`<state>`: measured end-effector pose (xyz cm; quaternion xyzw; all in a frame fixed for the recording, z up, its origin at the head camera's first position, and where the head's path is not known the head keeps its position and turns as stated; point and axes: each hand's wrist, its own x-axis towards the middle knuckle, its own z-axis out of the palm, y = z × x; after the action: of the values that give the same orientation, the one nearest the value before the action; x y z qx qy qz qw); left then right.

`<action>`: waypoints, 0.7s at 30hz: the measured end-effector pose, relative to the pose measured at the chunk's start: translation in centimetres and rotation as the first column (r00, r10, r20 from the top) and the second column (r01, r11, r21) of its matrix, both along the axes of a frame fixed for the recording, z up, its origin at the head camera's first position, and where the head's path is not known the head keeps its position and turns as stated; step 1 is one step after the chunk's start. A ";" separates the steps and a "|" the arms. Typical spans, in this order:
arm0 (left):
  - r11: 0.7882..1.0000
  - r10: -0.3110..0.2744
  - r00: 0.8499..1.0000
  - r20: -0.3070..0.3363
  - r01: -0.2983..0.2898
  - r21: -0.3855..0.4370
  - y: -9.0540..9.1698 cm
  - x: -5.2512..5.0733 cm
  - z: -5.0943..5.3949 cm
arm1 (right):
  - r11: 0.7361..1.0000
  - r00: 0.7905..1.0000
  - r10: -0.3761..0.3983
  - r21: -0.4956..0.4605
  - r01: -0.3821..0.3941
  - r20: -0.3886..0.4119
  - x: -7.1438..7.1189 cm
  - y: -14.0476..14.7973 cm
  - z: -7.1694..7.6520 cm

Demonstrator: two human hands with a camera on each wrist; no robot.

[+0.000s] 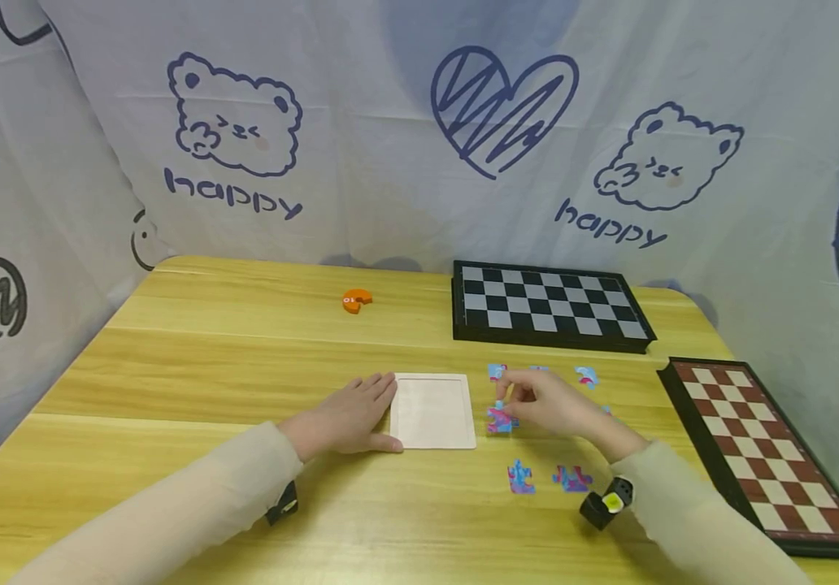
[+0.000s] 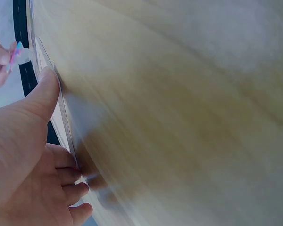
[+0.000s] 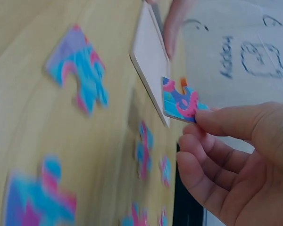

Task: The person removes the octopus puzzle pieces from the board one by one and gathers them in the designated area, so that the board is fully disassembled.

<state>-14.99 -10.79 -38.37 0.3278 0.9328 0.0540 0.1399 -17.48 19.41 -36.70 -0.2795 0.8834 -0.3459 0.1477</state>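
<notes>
My left hand (image 1: 349, 414) lies with extended fingers along the left edge of a shallow, pale square puzzle tray (image 1: 432, 413). In the left wrist view, its thumb (image 2: 47, 92) touches that edge. My right hand (image 1: 554, 402), to the right of the tray, pinches a pink, purple and blue jigsaw piece (image 3: 181, 101) between thumb and fingers, raised off the table. Around this hand lie several more jigsaw pieces, among them one at the front (image 1: 520, 477), another beside it (image 1: 571, 479) and one behind (image 1: 587, 376). The hand partly hides some of them.
A black-and-white checkered board (image 1: 551, 302) lies at the back of the wooden table (image 1: 193, 366). On the right is a brown-and-white checkered board (image 1: 763, 443). An orange curved piece (image 1: 356, 300) sits at the back. Printed cloth (image 1: 376, 162) hangs behind.
</notes>
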 end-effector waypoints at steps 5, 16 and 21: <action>1.000 -0.007 1.000 -0.004 0.007 0.011 0.0 0.0 0.0 | 0.999 0.998 -0.034 -0.015 0.035 0.060 0.4 3.5 0.3; 1.000 0.003 1.000 0.002 -0.003 0.000 0.1 0.0 0.1 | 1.000 0.968 0.000 -0.020 0.005 0.251 1.9 11.2 0.2; 1.000 0.006 1.000 0.002 -0.006 -0.011 0.1 0.0 0.1 | 0.999 0.949 -0.030 0.041 0.018 0.314 2.6 13.0 0.0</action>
<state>-15.03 -10.66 -38.24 0.3243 0.9339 0.0494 0.1424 -14.84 32.37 -36.74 -0.2072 0.8582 -0.3713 0.2877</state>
